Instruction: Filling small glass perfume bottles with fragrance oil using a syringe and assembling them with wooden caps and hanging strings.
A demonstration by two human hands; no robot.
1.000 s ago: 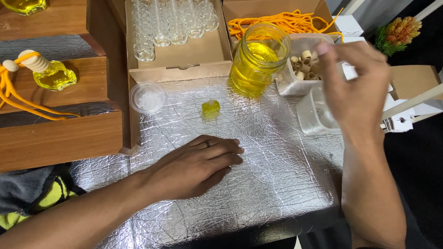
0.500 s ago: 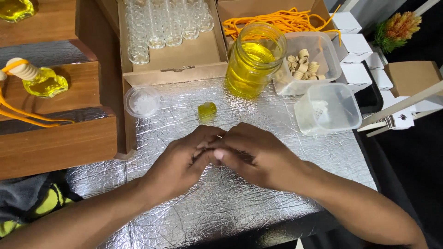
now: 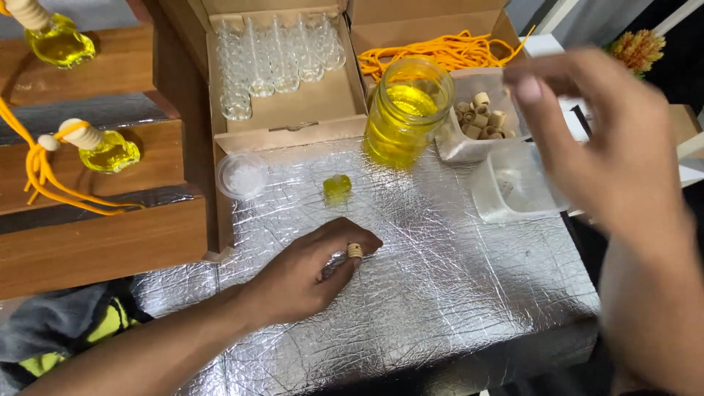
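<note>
My left hand point(image 3: 308, 275) rests on the silver foil mat point(image 3: 440, 279) and pinches a small wooden bead cap point(image 3: 355, 250) between thumb and fingertips. My right hand point(image 3: 594, 154) is raised above the right side, fingers spread and empty, over a clear plastic tub point(image 3: 506, 187). A small yellow-filled glass bottle point(image 3: 336, 187) stands on the foil just beyond my left hand. A glass jar of yellow liquid point(image 3: 405, 111) stands behind it. A tub of wooden caps point(image 3: 480, 117) sits beside the jar.
A cardboard box point(image 3: 293, 110) holds several empty glass bottles. Orange cords point(image 3: 433, 51) lie in another box. A small clear round lid point(image 3: 242, 176) sits at the mat's left. Wooden steps point(image 3: 95, 235) on the left carry finished yellow bottles point(image 3: 110, 150) with orange cords.
The two hands were together over the foil; now my right hand has lifted away toward the tubs at the right, while my left stays down holding the wooden cap.
</note>
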